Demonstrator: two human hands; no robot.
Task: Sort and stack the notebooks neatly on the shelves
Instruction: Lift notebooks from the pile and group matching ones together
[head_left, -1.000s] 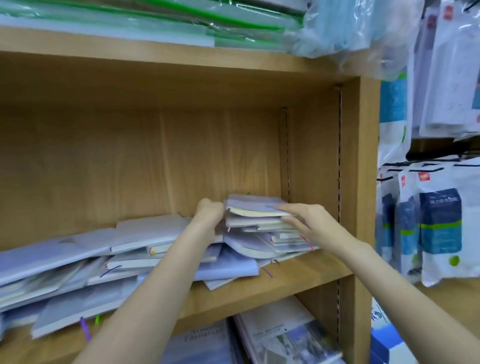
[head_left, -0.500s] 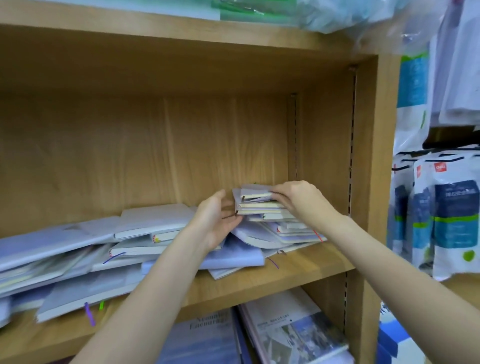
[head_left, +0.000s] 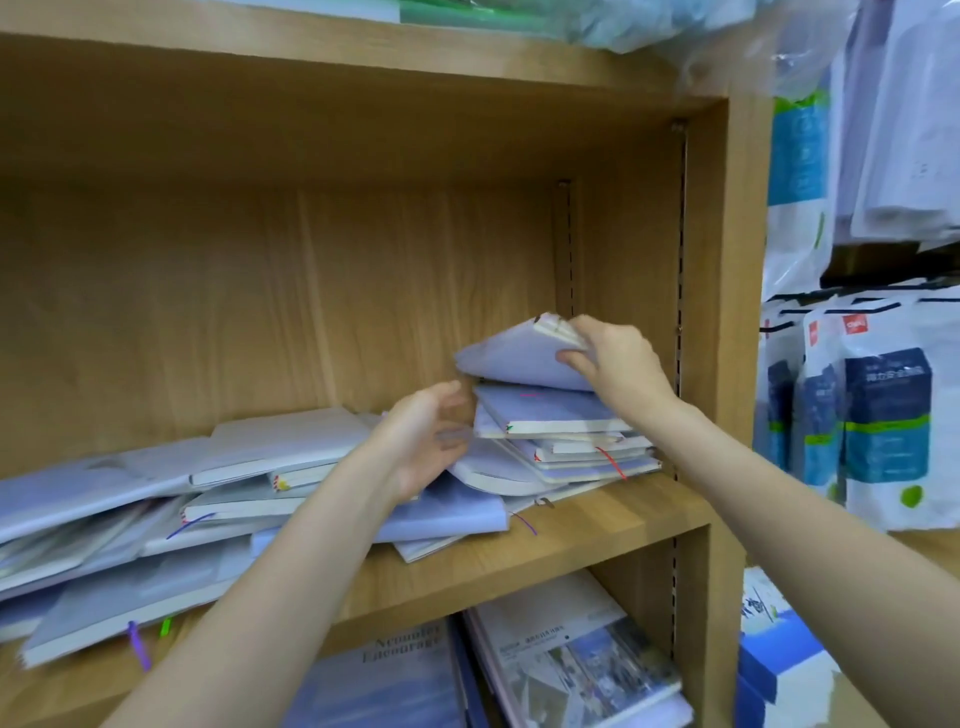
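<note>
Wooden shelf unit (head_left: 597, 525) in what looks like a stationery shop, w/ hanging blue-and-white packets (head_left: 883, 415) to the right and larger books (head_left: 571, 654) on the shelf below. Middle shelf holds a messy spread of pale lilac notebooks (head_left: 208, 499) on the left, many overlapping at angles, some w/ coloured ribbon markers sticking out. At the right end, a small stack (head_left: 561, 436) sits near the side wall. Right hand (head_left: 618, 364) grips a few notebooks (head_left: 519, 353) by their right edge, thumb under and fingers over, holding them tilted above the stack, far corner raised. Exact count is hard to tell, approx 2-3. Left hand (head_left: 431, 441) is open, fingers loosely spread, palm facing the stack's left side, holding nothing, just beside it.
</note>
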